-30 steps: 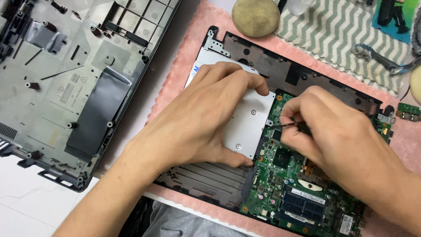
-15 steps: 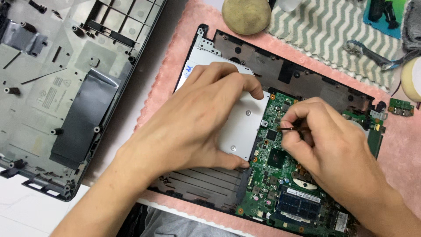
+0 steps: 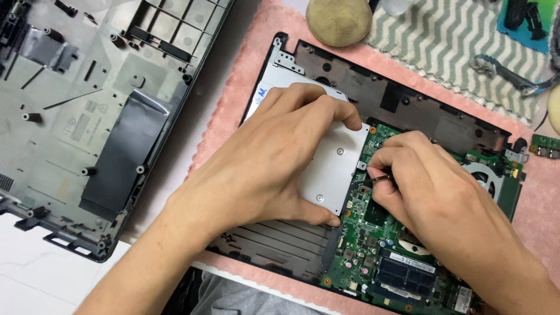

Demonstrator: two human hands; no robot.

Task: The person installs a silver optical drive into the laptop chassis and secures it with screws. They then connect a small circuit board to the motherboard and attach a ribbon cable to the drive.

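at frame centre, inside the opened laptop base [image 3: 408, 111] on the pink mat [image 3: 233, 116]: silver drive caddy [image 3: 332, 169], beside the green circuit board [image 3: 373, 256]. likely light, stiff, thin-walled; best held by the edges. left hand [image 3: 274, 157] spread flat over caddy, thumb at lower edge, grip wide, pressing. right hand [image 3: 431, 192] curled at board edge, grip narrow, pinching a thin dark tool [image 3: 373, 179].

A fluffy pink mat [image 3: 233, 111] covers the white work surface [image 3: 35, 280], which shows bare at seven o'clock. At one o'clock a grey-and-white zigzag cloth [image 3: 443, 46] lies over the mat, with a round tan pad [image 3: 338, 20] at twelve. Even, soft light falls across everything.
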